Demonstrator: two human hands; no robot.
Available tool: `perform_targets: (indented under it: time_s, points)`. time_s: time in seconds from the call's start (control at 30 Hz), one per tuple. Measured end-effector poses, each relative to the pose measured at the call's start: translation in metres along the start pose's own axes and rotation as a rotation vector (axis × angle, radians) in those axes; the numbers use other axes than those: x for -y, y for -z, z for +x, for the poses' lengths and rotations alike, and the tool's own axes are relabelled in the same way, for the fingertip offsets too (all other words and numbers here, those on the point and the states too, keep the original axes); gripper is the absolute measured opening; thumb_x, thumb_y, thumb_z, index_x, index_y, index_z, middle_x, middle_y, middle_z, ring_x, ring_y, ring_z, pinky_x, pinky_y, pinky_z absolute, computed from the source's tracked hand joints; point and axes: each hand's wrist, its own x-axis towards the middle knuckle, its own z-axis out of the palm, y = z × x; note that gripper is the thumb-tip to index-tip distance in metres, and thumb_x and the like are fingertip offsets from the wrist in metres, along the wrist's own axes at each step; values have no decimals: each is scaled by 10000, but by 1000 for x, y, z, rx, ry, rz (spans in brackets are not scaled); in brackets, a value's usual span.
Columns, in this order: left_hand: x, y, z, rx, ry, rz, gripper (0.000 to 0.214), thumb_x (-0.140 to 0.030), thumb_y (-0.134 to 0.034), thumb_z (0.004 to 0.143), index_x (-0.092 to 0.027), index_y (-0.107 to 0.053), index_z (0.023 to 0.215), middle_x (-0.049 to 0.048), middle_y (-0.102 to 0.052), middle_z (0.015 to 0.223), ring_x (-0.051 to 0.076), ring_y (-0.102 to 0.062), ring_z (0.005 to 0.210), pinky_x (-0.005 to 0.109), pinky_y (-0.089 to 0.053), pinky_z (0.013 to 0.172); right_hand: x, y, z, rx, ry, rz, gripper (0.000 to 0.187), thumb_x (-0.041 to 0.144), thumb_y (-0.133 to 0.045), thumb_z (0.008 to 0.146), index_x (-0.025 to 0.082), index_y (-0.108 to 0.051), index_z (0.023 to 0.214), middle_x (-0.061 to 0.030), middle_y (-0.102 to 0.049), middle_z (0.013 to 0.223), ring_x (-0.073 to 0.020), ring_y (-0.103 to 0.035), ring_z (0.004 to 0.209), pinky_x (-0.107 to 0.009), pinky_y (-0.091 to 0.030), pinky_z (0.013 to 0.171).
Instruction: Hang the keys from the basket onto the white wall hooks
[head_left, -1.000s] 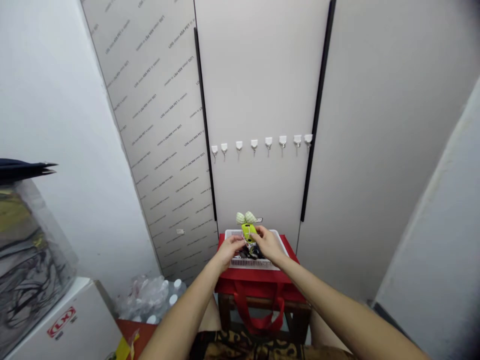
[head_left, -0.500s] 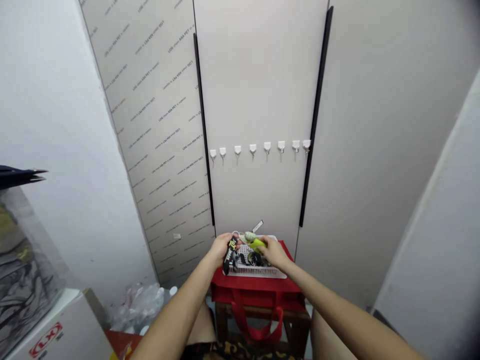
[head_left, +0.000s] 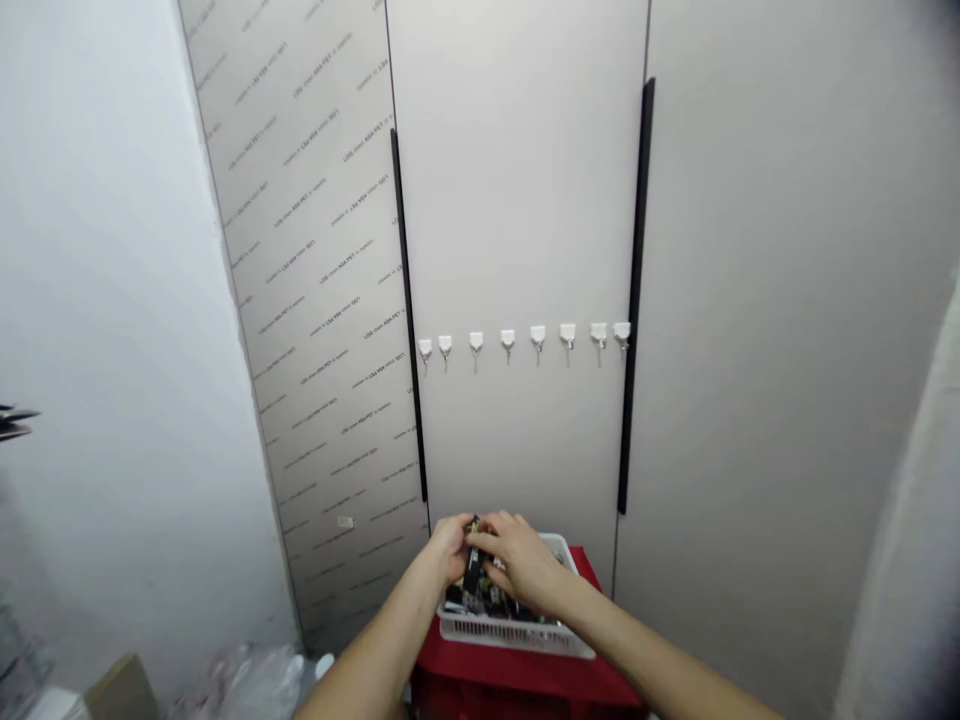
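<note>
My left hand (head_left: 450, 545) is closed on a black keychain strap (head_left: 473, 572) with light lettering, held upright over a white plastic basket (head_left: 517, 632). From the other side my right hand (head_left: 521, 562) reaches across, its fingers bent and closed against the same strap. Part of the strap's top end is hidden by the fingers. Inside the basket, under both hands, lie several small dark and light items, too small and covered to name. The basket rests on a red bag (head_left: 502, 665).
A row of several white hooks (head_left: 508, 338) is stuck on the pale panel ahead, between two long black handles (head_left: 636, 300). Clear plastic wrapping (head_left: 255, 685) and a cardboard piece (head_left: 122, 688) are at lower left. White wall (head_left: 112, 300) stands to the left.
My right hand has left the yellow-green item and moved left to the black strap beside my left hand. The view has tilted up, so the basket sits lower.
</note>
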Motion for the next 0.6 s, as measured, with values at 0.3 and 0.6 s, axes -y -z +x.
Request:
perform_targets:
  time_s: [0.3,0.6]
  points:
    - [-38,-4,6,133,-21,363,343,-455,-399,616,-124,-478,569,-14,-454,405,84,-418,378,205,-299,433,-33,23,64,-129,-277,622,128,208,-392,643,142,-482,705,12,-495,570,-79,-450,503,-199,-361,489]
    - [-113,-27,7,119,-753,504,165,-279,-511,577,-120,-530,620,-18,-485,523,50,-403,491,172,-289,495,-28,61,161,-445,-484,899,225,373,-465,577,156,-421,539,70,-388,359,-53,-344,285,-185,-284,304]
